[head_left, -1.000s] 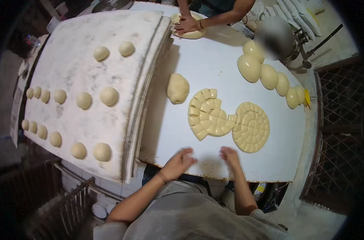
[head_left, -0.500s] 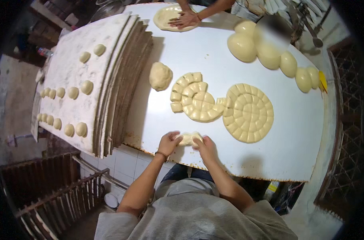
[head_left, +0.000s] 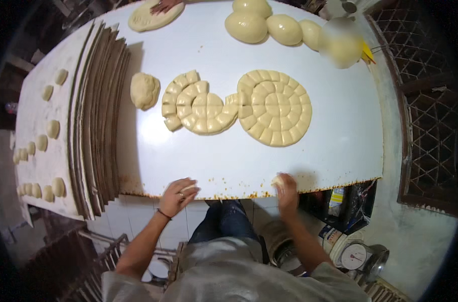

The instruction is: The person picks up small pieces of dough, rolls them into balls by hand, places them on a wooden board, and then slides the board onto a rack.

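At the far left, rolled dough balls (head_left: 52,128) sit in loose rows on a floured board (head_left: 37,151) topping a stack of boards (head_left: 100,121), the share of the work that looks finished. Beside the stack, on the white worktable (head_left: 339,126), lies a rough lump of dough (head_left: 144,90). At the near edge the person's left hand (head_left: 176,196) curls loosely over a small dough piece (head_left: 188,188), only a sliver of which shows at the fingertips. Past it, at mid-table, a scored dough round (head_left: 199,108) has been partly taken apart, its outer rings broken into an open arc. To its right a second scored round (head_left: 274,106) looks nearly whole, so most of the cut pieces appear still to be shaped. The right hand (head_left: 288,190) cups a second small dough piece (head_left: 277,180) against the table edge, palm down and closed around it. Along the far side, several large smooth dough masses (head_left: 269,27) wait uncut. Another person's hand (head_left: 164,6) presses a flattened dough disc (head_left: 153,16) at the top edge, cut off by the frame. A blurred patch hides whatever is at the far right, and a scale (head_left: 354,256) sits below the table.
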Motion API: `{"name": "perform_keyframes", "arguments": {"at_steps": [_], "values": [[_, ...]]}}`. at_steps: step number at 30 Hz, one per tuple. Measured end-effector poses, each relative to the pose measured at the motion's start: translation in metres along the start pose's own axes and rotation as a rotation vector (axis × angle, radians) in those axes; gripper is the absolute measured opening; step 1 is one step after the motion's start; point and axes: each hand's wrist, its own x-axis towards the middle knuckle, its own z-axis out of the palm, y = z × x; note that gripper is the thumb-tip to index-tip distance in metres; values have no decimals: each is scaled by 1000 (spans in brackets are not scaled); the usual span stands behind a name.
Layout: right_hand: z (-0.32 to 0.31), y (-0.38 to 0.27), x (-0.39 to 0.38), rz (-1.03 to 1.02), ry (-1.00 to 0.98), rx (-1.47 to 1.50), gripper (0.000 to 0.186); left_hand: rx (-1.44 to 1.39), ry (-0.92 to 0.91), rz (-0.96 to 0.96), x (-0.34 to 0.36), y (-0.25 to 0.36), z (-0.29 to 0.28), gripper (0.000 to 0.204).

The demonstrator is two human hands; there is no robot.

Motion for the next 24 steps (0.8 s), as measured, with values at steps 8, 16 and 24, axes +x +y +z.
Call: {"name": "perform_keyframes", "arguments": {"at_steps": [8,16,24], "values": [[12,-25,-29,-69,-116,-124,51,-6,60,37,55,24,12,27],[41,-35,27,-2,110,-129,42,52,254,-111,138,58,23,32],[8,-26,60,-16,263,-154,42,60,229,-56,146,44,3,21]]}}
